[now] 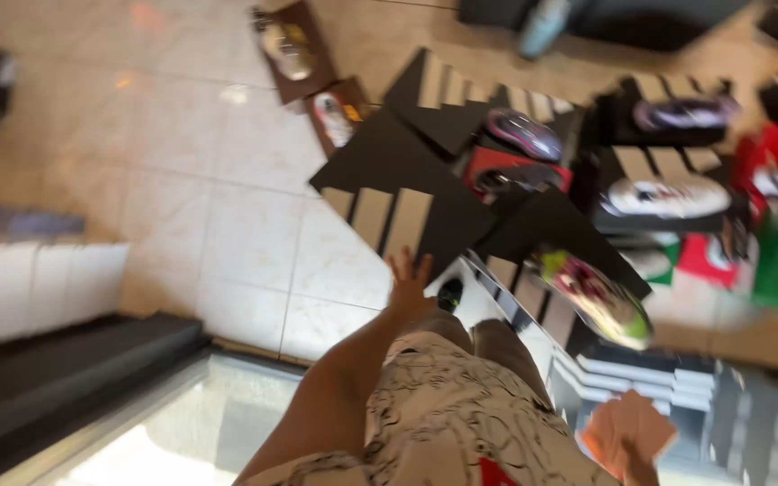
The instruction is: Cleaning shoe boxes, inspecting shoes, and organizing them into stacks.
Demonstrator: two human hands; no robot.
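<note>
1. Whole view motion-blurred; shoes on black boxes lack detail.
2. Right hand cut by bottom edge; its grip on the orange sheet unreadable.
3. Left hand fingers smeared.

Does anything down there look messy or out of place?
Yes. Open shoe boxes lie scattered across the tiled floor at odd angles, lids ajar, with single shoes resting on top rather than packed inside. The left hand is spread open above them. The blur hides finer detail.
</note>
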